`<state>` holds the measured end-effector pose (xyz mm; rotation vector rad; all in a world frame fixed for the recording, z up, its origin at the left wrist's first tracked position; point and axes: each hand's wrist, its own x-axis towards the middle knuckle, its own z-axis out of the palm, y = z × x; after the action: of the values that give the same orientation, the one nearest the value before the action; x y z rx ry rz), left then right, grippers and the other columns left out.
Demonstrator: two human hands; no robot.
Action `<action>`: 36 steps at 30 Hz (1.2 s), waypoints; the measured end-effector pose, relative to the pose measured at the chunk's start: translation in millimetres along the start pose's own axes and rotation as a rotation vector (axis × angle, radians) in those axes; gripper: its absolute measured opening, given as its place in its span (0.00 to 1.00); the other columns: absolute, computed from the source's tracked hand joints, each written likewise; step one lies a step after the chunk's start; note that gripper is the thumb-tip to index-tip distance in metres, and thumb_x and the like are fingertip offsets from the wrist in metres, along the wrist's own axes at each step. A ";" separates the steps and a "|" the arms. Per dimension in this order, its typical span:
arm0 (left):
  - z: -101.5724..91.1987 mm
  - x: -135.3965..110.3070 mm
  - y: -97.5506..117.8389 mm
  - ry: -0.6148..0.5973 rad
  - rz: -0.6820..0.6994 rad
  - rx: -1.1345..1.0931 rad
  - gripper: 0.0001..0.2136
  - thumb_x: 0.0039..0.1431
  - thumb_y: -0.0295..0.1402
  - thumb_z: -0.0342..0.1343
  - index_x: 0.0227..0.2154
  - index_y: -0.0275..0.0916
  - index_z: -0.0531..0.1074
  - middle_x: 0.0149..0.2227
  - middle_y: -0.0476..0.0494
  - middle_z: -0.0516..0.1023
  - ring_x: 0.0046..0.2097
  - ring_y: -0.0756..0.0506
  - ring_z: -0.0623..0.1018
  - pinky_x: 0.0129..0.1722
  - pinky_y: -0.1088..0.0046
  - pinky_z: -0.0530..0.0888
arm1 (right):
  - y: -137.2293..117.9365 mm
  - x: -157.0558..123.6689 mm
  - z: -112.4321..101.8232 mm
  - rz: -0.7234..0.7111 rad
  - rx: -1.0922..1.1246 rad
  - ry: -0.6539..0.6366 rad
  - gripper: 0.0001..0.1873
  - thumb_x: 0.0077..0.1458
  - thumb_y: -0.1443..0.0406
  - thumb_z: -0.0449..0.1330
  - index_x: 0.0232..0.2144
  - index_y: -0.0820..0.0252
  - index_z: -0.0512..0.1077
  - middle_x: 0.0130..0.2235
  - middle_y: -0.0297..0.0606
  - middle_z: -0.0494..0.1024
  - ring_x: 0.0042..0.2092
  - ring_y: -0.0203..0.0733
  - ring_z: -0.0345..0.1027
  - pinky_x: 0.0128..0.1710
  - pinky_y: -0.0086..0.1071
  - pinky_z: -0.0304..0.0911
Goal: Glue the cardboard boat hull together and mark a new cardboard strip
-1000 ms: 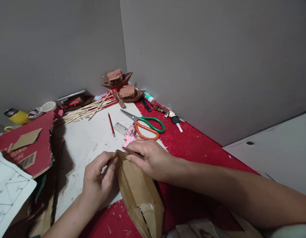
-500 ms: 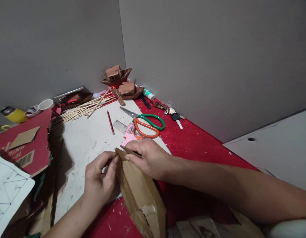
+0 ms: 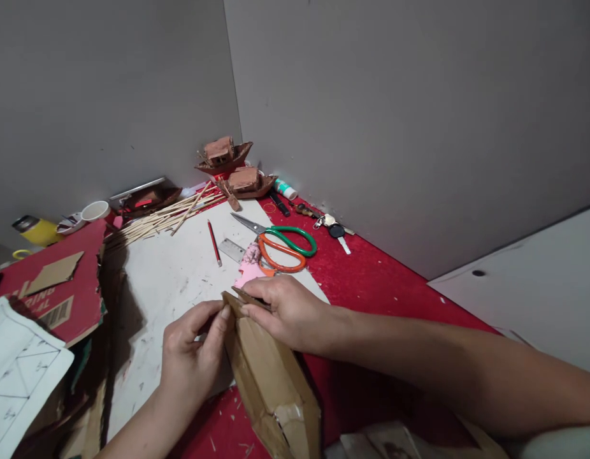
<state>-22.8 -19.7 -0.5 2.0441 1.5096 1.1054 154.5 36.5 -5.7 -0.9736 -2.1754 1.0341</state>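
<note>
A brown cardboard boat hull (image 3: 264, 363), long and narrow, points away from me, with tape across a seam near its lower part. My left hand (image 3: 194, 341) pinches the left wall at its far tip between thumb and fingers. On the other side my right hand (image 3: 280, 312) grips the right wall near the same tip, thumb inside and fingers outside. The two walls stand slightly apart there. Just beyond my right hand lie a pink piece (image 3: 248, 268), a metal ruler (image 3: 231, 249) and scissors (image 3: 276, 242) with green and orange handles.
Two finished model boats (image 3: 244, 182) stand in the far corner beside thin wooden sticks (image 3: 165, 215). A red pencil (image 3: 214, 243) lies on white paper (image 3: 156, 287). Keys (image 3: 337, 229) rest by the wall. Red cardboard (image 3: 60, 280) and a drawn sheet (image 3: 25, 376) are at left.
The view has shifted slightly, so the table things sit a little lower in it. Both hands keep their hold on the hull's tip, with hardly any movement.
</note>
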 end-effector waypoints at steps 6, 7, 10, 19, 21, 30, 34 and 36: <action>1.2 1.2 -2.2 0.044 -0.016 -0.042 0.03 0.59 0.28 0.57 0.32 0.39 0.75 0.30 0.48 0.78 0.31 0.50 0.77 0.31 0.77 0.73 | 2.1 -0.2 0.0 -0.001 -0.058 0.003 0.12 0.54 0.70 0.56 0.22 0.59 0.59 0.23 0.29 0.63 0.26 0.32 0.53 0.27 0.28 0.46; 0.8 0.8 -3.1 0.032 -0.064 -0.054 0.04 0.59 0.28 0.57 0.34 0.39 0.76 0.31 0.48 0.79 0.31 0.50 0.77 0.30 0.77 0.73 | 2.0 -0.2 0.1 0.002 -0.058 -0.005 0.12 0.54 0.70 0.56 0.21 0.59 0.59 0.23 0.29 0.63 0.26 0.32 0.53 0.27 0.28 0.46; -0.8 0.1 -5.7 -0.012 -0.175 -0.129 0.08 0.59 0.31 0.58 0.41 0.41 0.76 0.37 0.47 0.82 0.35 0.49 0.80 0.34 0.76 0.76 | 1.2 -0.5 0.2 0.013 -0.052 -0.040 0.11 0.54 0.69 0.56 0.22 0.60 0.60 0.24 0.30 0.64 0.27 0.32 0.54 0.27 0.27 0.47; -1.6 4.5 -6.0 -0.009 -0.139 -0.146 0.08 0.58 0.30 0.58 0.40 0.40 0.78 0.38 0.44 0.83 0.37 0.46 0.81 0.38 0.72 0.77 | 0.0 0.1 0.8 0.024 -0.058 -0.093 0.09 0.55 0.70 0.56 0.24 0.61 0.64 0.26 0.31 0.68 0.28 0.33 0.58 0.29 0.27 0.50; -2.1 6.1 -5.3 -0.006 -0.094 -0.118 0.06 0.58 0.29 0.58 0.38 0.39 0.78 0.35 0.45 0.83 0.35 0.47 0.80 0.36 0.74 0.77 | -0.1 0.7 1.2 0.027 -0.056 -0.104 0.09 0.55 0.71 0.56 0.24 0.61 0.64 0.26 0.31 0.67 0.29 0.33 0.58 0.29 0.27 0.49; -3.3 6.6 -7.6 -0.077 0.016 -0.018 0.05 0.61 0.27 0.53 0.34 0.36 0.74 0.29 0.48 0.78 0.29 0.51 0.75 0.29 0.78 0.71 | -2.4 2.9 0.0 0.055 -0.123 -0.140 0.10 0.55 0.70 0.57 0.23 0.61 0.63 0.25 0.31 0.66 0.28 0.33 0.56 0.29 0.27 0.48; -3.0 5.0 -9.8 -0.071 0.031 -0.035 0.04 0.61 0.27 0.53 0.34 0.36 0.73 0.29 0.48 0.78 0.30 0.51 0.75 0.30 0.78 0.71 | -6.1 1.3 -4.5 0.058 -0.203 -0.154 0.09 0.55 0.67 0.59 0.24 0.62 0.66 0.25 0.32 0.67 0.28 0.33 0.55 0.28 0.28 0.47; -2.8 4.7 -10.6 -0.069 0.036 -0.040 0.04 0.61 0.27 0.53 0.34 0.37 0.73 0.30 0.48 0.78 0.31 0.51 0.76 0.31 0.78 0.71 | -8.0 0.6 -9.8 0.066 -0.244 -0.177 0.10 0.56 0.64 0.59 0.25 0.62 0.68 0.24 0.33 0.68 0.27 0.33 0.55 0.27 0.28 0.46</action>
<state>-31.1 -12.0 -4.3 2.0685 1.4115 1.0583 158.1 37.5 6.4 -1.1049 -2.4744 0.9296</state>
